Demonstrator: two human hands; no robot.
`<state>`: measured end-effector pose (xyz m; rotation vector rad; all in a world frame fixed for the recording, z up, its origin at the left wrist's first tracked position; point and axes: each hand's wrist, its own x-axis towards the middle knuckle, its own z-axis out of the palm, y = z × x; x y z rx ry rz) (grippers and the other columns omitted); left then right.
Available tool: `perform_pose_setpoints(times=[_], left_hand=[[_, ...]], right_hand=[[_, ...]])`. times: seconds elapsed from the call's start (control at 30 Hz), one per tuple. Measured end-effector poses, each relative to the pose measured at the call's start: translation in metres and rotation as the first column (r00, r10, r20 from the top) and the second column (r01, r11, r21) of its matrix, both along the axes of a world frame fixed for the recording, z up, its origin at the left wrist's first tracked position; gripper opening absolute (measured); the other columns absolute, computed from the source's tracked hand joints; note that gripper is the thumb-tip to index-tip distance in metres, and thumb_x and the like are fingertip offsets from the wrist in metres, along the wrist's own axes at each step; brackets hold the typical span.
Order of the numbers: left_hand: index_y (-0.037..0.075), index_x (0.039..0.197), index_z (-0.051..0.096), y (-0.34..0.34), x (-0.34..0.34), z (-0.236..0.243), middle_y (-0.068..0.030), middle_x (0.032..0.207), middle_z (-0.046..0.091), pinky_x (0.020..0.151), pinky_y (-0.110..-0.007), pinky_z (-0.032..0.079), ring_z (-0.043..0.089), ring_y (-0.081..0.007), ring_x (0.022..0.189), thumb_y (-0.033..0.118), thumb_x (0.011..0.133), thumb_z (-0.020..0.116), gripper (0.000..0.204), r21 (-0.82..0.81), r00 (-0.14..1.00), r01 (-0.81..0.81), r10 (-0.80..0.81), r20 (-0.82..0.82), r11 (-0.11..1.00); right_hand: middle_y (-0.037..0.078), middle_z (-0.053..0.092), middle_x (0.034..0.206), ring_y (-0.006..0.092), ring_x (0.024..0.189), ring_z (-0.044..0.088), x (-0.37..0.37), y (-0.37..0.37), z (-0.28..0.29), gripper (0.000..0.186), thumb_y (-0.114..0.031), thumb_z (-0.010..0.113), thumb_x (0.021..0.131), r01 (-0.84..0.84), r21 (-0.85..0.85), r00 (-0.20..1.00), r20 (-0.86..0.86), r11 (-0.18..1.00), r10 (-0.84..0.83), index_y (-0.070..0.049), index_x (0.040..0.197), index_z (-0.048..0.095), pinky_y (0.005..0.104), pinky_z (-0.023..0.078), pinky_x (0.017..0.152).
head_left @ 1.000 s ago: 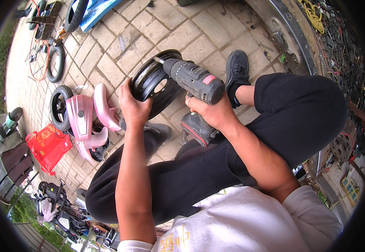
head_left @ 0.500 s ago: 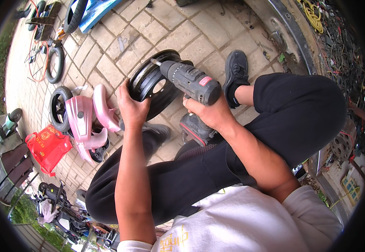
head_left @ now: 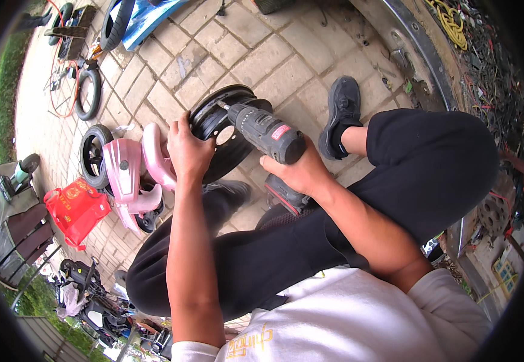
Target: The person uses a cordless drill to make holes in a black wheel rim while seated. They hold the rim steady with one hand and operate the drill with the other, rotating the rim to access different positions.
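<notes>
My right hand [head_left: 301, 172] is wrapped round the grip of a dark cordless drill [head_left: 268, 131] with a red label. The drill points up and left, and its tip meets the inside of a black wheel rim [head_left: 229, 154]. My left hand [head_left: 189, 149] grips the rim by its left edge, thumb on the inner side and fingers over the outside. The rim is held tilted above the paving, with a round hole showing in its middle. My right hand hides part of the drill's handle; the battery end [head_left: 286, 194] shows below.
Left of the rim lie pink plastic fairings [head_left: 123, 169], a small tyred wheel [head_left: 96, 155] and a red bag [head_left: 78, 211]. Tyres [head_left: 117, 24] and an orange hose [head_left: 54, 78] lie farther off. A metal sill [head_left: 425, 54] and tangled cables [head_left: 485, 84] line the right side.
The rim and drill sit slightly lower in view, and the rim is tilted a little differently. Both hands keep their holds. The whole view has shifted slightly.
</notes>
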<state>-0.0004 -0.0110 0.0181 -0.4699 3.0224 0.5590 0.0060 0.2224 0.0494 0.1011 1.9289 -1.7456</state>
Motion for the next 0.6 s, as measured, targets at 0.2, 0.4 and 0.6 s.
perform_pose_setpoints(times=[0.2,0.4,0.6], left_hand=[[-0.001,0.129,0.059,0.003,-0.004,0.005,-0.0224,0.113,0.061,0.093,-0.043,0.051,0.062,-0.0401,0.105,0.013,0.066,0.079,0.068,0.153,1.0,0.004,-0.002,-0.013,0.988],[-0.005,0.13,0.059,0.022,-0.01,-0.004,-0.0218,0.119,0.063,0.101,-0.039,0.049,0.063,-0.0354,0.112,0.01,0.067,0.073,0.066,0.22,0.998,-0.036,0.024,0.06,0.975],[-0.002,0.125,0.061,0.027,-0.008,-0.015,-0.0217,0.109,0.063,0.094,-0.043,0.051,0.063,-0.0393,0.104,0.012,0.065,0.074,0.063,0.259,1.0,-0.003,0.006,-0.009,0.966]], right_hand=[[0.012,0.068,0.114,0.0212,0.103,0.065,-0.003,0.006,0.008,0.057,-0.006,0.071,0.078,0.009,-0.1,0.993,0.115,0.995,0.002,-0.002,0.132,0.054,0.0333,0.051,0.093],[0.011,0.068,0.112,0.018,0.102,0.064,-0.002,0.006,0.009,0.058,-0.005,0.071,0.078,0.036,-0.032,0.998,0.057,0.999,-0.034,-0.001,0.133,0.053,0.033,0.051,0.093],[0.01,0.068,0.115,0.0178,0.105,0.064,0.001,0.0,0.005,0.06,-0.006,0.072,0.078,-0.012,0.037,1.0,0.018,0.999,0.011,-0.005,0.136,0.053,0.0324,0.051,0.094]])
